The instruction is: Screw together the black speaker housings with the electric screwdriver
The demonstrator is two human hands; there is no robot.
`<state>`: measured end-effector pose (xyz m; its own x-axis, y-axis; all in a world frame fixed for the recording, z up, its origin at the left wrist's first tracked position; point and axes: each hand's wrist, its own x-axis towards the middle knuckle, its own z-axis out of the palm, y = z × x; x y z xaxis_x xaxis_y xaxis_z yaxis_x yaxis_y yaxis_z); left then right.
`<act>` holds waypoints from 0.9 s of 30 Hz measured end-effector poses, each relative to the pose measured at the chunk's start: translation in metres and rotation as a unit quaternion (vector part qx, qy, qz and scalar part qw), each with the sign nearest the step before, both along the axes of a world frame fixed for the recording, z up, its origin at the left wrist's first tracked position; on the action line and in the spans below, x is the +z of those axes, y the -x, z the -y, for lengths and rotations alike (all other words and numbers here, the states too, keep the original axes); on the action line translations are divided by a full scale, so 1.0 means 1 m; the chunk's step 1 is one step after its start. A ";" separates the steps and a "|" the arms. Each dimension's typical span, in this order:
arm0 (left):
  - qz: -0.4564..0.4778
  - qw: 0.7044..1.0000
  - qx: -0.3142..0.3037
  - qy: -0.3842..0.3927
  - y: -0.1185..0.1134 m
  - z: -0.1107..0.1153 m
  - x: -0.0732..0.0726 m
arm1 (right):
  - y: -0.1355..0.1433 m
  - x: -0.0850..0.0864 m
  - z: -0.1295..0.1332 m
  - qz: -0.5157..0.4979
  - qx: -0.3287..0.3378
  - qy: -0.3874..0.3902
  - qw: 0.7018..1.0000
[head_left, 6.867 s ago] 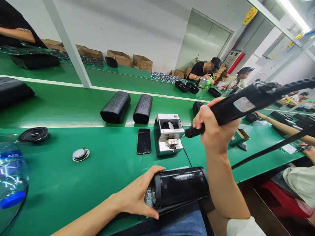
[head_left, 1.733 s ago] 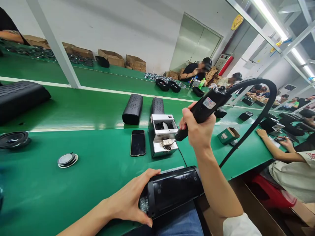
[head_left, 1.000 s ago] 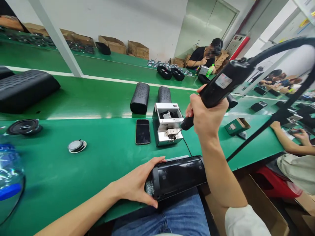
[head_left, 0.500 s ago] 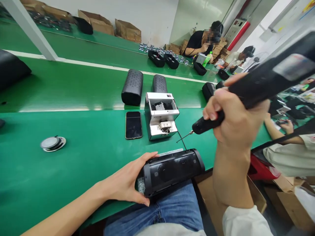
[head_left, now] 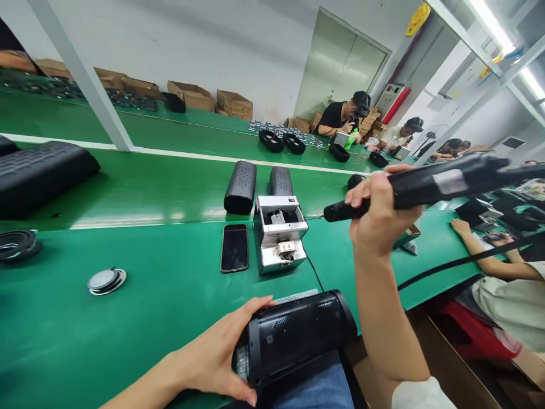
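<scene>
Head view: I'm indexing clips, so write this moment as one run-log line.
left hand: gripping black housing | right hand: holding driver | phone: on table, beside silver machine

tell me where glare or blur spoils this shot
Head view: the ceiling light is blown out at upper right; glare streaks the green bench along its step; the glossy black casing shows bright highlights; the black handheld tool is smeared, its label unreadable.

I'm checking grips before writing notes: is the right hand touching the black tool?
Touching. The head view shows the fingers of the right hand wrapped around the black tool, with no gap between them.
</scene>
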<state>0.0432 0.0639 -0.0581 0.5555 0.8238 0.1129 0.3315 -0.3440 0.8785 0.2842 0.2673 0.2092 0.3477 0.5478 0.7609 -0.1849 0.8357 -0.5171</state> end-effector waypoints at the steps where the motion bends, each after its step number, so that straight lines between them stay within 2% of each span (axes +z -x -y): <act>1: 0.001 1.000 -0.002 -0.001 0.000 0.000 0.000 | -0.002 0.003 0.005 -0.001 0.012 -0.002 1.000; 3: 0.002 1.000 -0.005 0.001 -0.001 -0.001 0.002 | -0.007 0.011 0.022 -0.011 0.031 -0.017 0.999; 5: 0.006 1.000 -0.005 0.004 -0.002 -0.001 0.003 | -0.007 0.017 0.038 0.022 0.082 -0.001 0.996; 7: 0.012 1.000 -0.003 0.004 -0.003 -0.002 0.003 | 0.000 0.014 0.047 0.069 0.133 0.039 0.988; 9: 0.014 1.000 -0.002 0.001 -0.003 -0.003 0.003 | 0.013 0.004 0.048 0.103 0.153 0.064 0.981; 13: 0.012 1.000 -0.004 -0.006 -0.003 -0.004 0.003 | 0.036 -0.016 0.036 0.142 0.140 0.106 0.974; 16: 0.016 1.000 -0.003 -0.006 -0.004 -0.004 0.003 | 0.043 -0.023 0.029 0.136 0.125 0.139 0.973; 21: 0.011 1.000 -0.001 -0.004 -0.004 -0.005 0.002 | 0.040 -0.024 0.030 0.133 0.113 0.162 0.971; 27: 0.000 1.000 -0.001 -0.004 -0.002 -0.004 0.000 | 0.035 -0.015 0.040 0.122 0.112 0.117 0.979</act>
<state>0.0455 0.0682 -0.0577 0.5572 0.8216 0.1203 0.3301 -0.3521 0.8758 0.2489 0.2271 0.1944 0.0224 0.7591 0.6506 -0.1978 0.6413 -0.7414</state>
